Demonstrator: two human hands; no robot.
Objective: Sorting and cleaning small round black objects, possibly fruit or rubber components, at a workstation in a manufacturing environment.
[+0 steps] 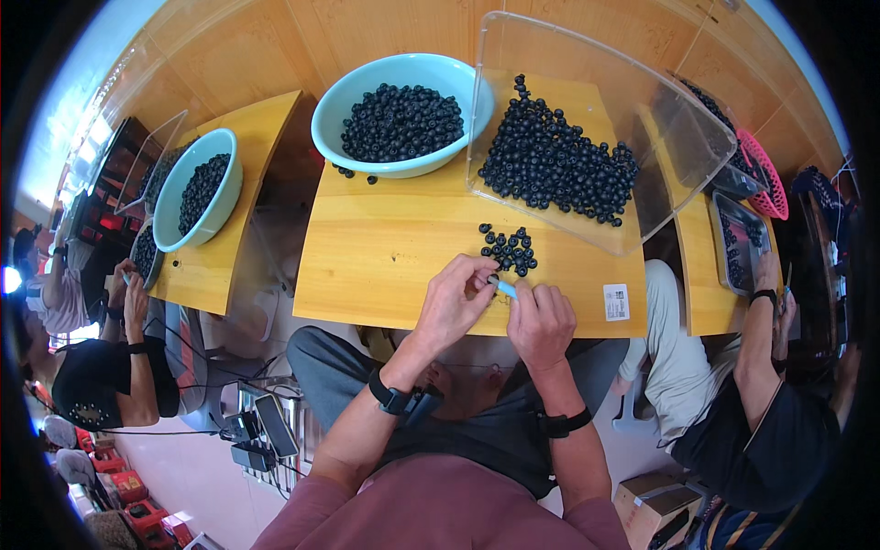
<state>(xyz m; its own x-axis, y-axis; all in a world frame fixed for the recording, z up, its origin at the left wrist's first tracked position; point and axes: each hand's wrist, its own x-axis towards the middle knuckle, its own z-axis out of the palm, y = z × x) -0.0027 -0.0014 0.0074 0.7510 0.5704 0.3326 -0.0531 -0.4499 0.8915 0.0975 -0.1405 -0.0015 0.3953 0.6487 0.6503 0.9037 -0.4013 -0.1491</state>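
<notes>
Left hand [456, 298]: I see it curled, thumb and forefinger drawn together at the tips on what I take for a dark bead [493, 278]; the fingers hide most of it.
Right hand [543, 321]: I have it folded closed around a blue tool [505, 288], whose handle points toward the left fingertips.
Tool feel: I judge it light and stiff, perhaps a little slick; I'd grip the handle and keep fingers off its working end, which I cannot make out.
Bead feel: light, hard and smooth by its looks, so unlikely to crush but quick to roll; I'd pinch opposite sides, clear of any hole.
Loose beads [510, 249]: a small cluster on the wooden table [367, 275], just beyond the left fingertips, easily scattered by a careless knuckle.
Bulk beads: one heap fills the blue bowl [403, 168]; another shows through the clear bin [674, 174]. I'd expect both full containers heavier, best lifted by opposite rims.
</notes>
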